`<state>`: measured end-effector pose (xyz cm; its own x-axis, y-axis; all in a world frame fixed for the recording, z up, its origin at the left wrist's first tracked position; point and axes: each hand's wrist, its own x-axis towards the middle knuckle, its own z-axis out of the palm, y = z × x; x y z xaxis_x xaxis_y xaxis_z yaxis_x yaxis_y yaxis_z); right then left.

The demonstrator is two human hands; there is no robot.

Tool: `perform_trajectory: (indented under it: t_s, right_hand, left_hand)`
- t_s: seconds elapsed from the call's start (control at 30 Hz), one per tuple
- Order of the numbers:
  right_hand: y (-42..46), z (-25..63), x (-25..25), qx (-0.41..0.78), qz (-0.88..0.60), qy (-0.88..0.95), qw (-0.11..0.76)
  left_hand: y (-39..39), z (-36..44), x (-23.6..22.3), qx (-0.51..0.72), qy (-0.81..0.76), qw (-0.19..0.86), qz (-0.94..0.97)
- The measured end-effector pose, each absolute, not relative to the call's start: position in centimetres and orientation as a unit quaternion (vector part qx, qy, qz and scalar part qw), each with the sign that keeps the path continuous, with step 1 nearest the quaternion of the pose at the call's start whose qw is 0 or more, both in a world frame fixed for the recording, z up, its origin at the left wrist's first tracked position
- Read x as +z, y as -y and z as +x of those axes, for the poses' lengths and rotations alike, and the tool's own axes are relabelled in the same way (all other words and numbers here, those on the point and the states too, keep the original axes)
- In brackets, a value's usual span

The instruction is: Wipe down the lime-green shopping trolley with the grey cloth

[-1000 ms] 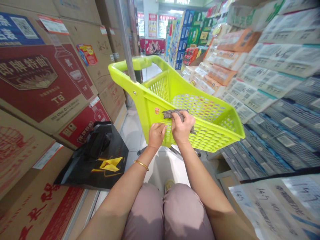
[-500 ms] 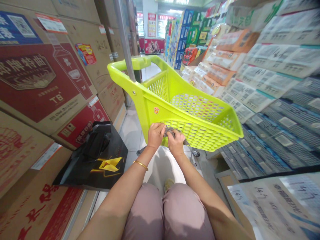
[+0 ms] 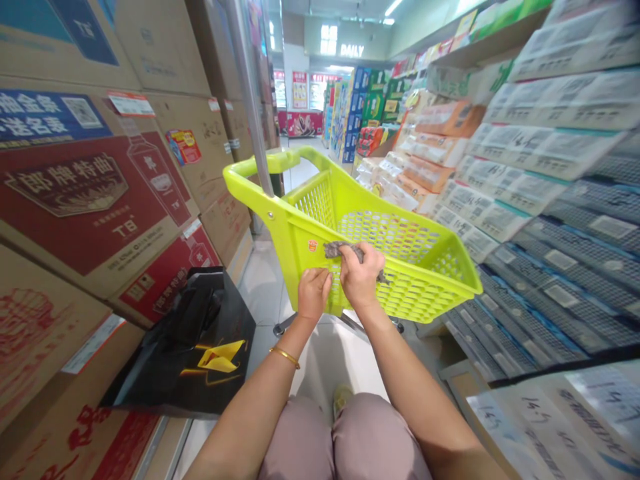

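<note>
At centre frame, the right hand (image 3: 361,275) closes its fingers over a grey cloth (image 3: 333,250) at the near wall of the lime-green basket (image 3: 295,233); the left hand (image 3: 313,295) curls there, its hold unclear. Work seems unfinished, with 1 wall attended; the share left doesn't show.

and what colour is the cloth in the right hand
Greyish cloth, shown best in the head view.

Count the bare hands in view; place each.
2: the left hand at the near side of the green cart, below its sticker; the right hand, holding a gray cloth, further right. No others show.
</note>
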<state>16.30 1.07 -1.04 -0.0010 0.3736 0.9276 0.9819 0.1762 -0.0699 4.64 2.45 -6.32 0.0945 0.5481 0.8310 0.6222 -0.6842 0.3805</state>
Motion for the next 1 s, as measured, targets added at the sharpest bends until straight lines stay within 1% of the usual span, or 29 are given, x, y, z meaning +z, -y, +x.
perform_trajectory:
  t_s: [0.07,0.17,0.3,0.4,0.63,0.73,0.87,0.93,1.0]
  right_hand:
    - [-1.4,16.0,-0.1,-0.344,-0.545,0.613,0.456]
    - [-1.5,15.8,-0.3,-0.35,-0.542,0.619,0.448]
    - [-1.2,15.7,-2.6,-0.349,-0.552,0.637,0.41]
    - [-0.8,15.7,-4.6,-0.351,-0.55,0.65,0.391]
    - [0.2,15.7,-7.4,-0.315,-0.546,0.672,0.389]
    - [0.6,15.8,-7.3,-0.286,-0.536,0.683,0.406]
    - [0.9,16.0,-5.6,-0.243,-0.509,0.697,0.442]
    - [0.7,16.0,-4.5,-0.259,-0.507,0.68,0.462]
    - [0.3,15.9,-3.9,-0.284,-0.52,0.659,0.463]
  left_hand:
    - [-2.4,4.6,-6.2,-0.543,0.398,0.039,-0.739]
    - [-2.3,4.6,-6.0,-0.533,0.402,0.054,-0.743]
    - [-2.3,4.6,-6.0,-0.53,0.4,0.078,-0.743]
    - [-2.4,4.5,-6.2,-0.524,0.406,0.072,-0.745]
    - [-2.5,4.2,-6.6,-0.501,0.42,0.042,-0.756]
    - [-2.4,4.2,-6.5,-0.495,0.428,0.039,-0.755]
    - [-2.3,4.4,-6.3,-0.501,0.438,0.049,-0.745]
    - [-2.2,4.5,-6.1,-0.51,0.43,0.054,-0.743]
    - [-2.2,4.5,-5.9,-0.523,0.417,0.051,-0.741]
